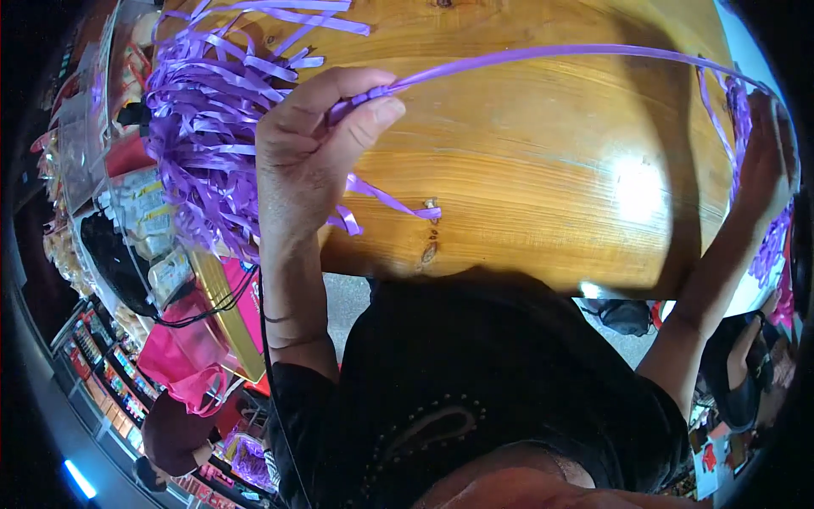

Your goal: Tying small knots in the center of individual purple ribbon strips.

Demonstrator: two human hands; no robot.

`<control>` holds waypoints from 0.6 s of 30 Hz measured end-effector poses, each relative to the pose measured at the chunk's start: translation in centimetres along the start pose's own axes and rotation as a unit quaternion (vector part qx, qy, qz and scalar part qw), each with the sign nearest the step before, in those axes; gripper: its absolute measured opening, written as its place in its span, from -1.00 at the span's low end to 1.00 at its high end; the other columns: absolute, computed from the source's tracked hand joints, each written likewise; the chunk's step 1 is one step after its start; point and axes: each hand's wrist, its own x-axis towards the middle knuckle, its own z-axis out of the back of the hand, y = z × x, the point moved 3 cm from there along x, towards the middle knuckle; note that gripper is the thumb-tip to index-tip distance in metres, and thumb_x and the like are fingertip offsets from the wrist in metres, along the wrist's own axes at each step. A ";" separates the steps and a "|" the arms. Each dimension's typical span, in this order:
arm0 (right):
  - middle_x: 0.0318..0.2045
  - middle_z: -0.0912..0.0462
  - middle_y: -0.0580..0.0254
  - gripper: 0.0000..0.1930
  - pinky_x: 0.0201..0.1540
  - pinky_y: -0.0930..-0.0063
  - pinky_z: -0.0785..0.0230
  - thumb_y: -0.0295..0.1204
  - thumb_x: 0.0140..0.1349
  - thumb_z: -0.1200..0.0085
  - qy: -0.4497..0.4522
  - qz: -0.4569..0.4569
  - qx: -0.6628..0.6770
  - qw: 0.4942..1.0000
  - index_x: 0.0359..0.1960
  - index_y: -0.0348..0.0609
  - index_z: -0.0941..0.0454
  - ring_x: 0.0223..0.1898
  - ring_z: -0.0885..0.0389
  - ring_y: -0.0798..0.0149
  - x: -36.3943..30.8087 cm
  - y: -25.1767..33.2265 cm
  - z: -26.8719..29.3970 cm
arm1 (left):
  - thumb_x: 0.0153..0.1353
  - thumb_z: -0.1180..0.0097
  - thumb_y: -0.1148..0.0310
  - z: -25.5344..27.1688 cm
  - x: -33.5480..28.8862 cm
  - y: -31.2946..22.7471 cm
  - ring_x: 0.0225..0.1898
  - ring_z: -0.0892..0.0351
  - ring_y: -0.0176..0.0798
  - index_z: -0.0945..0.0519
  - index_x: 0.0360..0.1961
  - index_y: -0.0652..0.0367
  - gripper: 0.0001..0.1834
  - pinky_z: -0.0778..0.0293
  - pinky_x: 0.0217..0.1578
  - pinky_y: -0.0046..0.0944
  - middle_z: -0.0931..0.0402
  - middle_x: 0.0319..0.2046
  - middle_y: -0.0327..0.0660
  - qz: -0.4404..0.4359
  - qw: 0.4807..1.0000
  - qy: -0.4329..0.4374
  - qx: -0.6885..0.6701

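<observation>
Broad tabletop of varnished yellow-brown wood (526, 170), grain and knots showing, glare patch toward its right edge. Wearer's loose black top with a studded teardrop opening (500, 373) at the near edge. Shaggy heap of shiny purple ribbon strands (199, 119) along the left edge, some ends spilling inward over the wood. Beyond that edge, clear plastic containers with pale contents (140, 199). Left hand (292, 170) raised over the tabletop's left part, in front of the heap: thumb and forefinger pinching one end of a long, narrow, glossy purple ribbon (560, 51). Right hand (767, 148) out at the right edge, dim and bent by the lens; ribbon runs to it, but cannot tell how its fingers close. Person in a dark shirt (176, 428) low at left, past the table; bright pink bag (182, 360) nearer. More purple strands (739, 119) hang close by the right hand. The ribbon itself: a shallow arch from the left pinch across to the right hand. Rounded black bag (626, 316) below the near edge, toward the right. Smallest: bunched purple fold (370, 95) at the left fingertips.
</observation>
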 end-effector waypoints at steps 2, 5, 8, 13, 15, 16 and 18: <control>-0.12 -0.58 0.18 -0.70 -0.09 0.52 -0.42 -0.60 0.10 -0.09 0.033 -0.107 0.049 0.993 -0.09 -0.19 -0.53 -0.12 -0.57 0.30 0.2 1.3 -0.1 | 0.03 -0.19 0.56 -0.2 0.0 -0.1 -0.40 -0.43 -0.56 -0.60 -0.28 0.24 -0.82 -0.30 -0.35 -0.58 -0.52 -0.46 -0.37 0.008 1.000 0.000 -0.009; -0.12 -0.56 0.17 -0.68 0.04 0.45 -0.32 -0.48 0.14 -0.09 -0.001 0.048 0.133 0.990 -0.03 -0.15 -0.49 -0.03 -0.51 0.24 -0.3 2.3 -0.4 | 0.03 -0.19 0.55 -1.7 0.1 -1.0 -0.42 -0.44 -0.54 -0.60 -0.29 0.25 -0.84 -0.32 -0.38 -0.56 -0.54 -0.45 -0.35 -0.005 0.999 0.033 -0.026; -0.06 -0.52 0.15 -0.54 0.05 0.29 -0.27 -0.45 -0.01 -0.20 0.151 0.190 0.195 0.950 0.00 -0.19 -0.45 0.01 -0.45 0.10 -0.9 11.9 -1.3 | 0.03 -0.21 0.51 -1.8 -0.9 0.0 -0.45 -0.46 -0.51 -0.61 -0.31 0.26 -0.84 -0.35 -0.42 -0.53 -0.55 -0.46 -0.31 0.020 0.998 0.053 0.005; -0.17 -0.56 0.12 -0.52 -0.16 0.33 -0.31 -0.30 -0.12 -0.20 0.133 0.283 0.392 0.865 -0.10 -0.22 -0.54 -0.20 -0.50 0.15 -0.2 18.3 -1.3 | 0.05 -0.21 0.37 -4.2 -0.6 -0.8 -0.49 -0.48 -0.44 -0.61 -0.33 0.24 -0.81 -0.36 -0.45 -0.47 -0.54 -0.50 -0.23 -0.071 0.988 0.138 0.024; -0.29 -0.56 0.18 -0.56 -0.26 0.40 -0.29 -0.37 -0.16 -0.19 0.095 0.316 0.438 0.836 -0.15 -0.26 -0.57 -0.30 -0.50 0.24 -0.8 18.9 -2.0 | 0.07 -0.18 0.34 -4.4 -0.8 -0.7 -0.50 -0.47 -0.40 -0.61 -0.35 0.23 -0.82 -0.35 -0.46 -0.43 -0.51 -0.53 -0.23 -0.093 0.980 0.174 0.031; -0.40 -0.54 0.21 -0.59 -0.34 0.45 -0.26 -0.43 -0.19 -0.18 0.063 0.307 0.454 0.834 -0.21 -0.30 -0.59 -0.37 -0.49 0.28 -1.2 19.0 -2.2 | 0.08 -0.17 0.33 -4.6 -0.9 -0.9 -0.52 -0.45 -0.32 -0.59 -0.38 0.23 -0.82 -0.33 -0.48 -0.38 -0.46 -0.57 -0.21 -0.093 0.980 0.171 0.031; -0.43 -0.54 0.21 -0.60 -0.36 0.45 -0.26 -0.43 -0.20 -0.18 0.063 0.311 0.456 0.831 -0.22 -0.31 -0.59 -0.39 -0.48 0.28 -1.4 18.7 -2.2 | 0.07 -0.17 0.32 -4.9 -0.6 -0.5 -0.54 -0.43 -0.29 -0.58 -0.39 0.23 -0.81 -0.32 -0.50 -0.37 -0.44 -0.58 -0.20 -0.112 0.973 0.196 0.037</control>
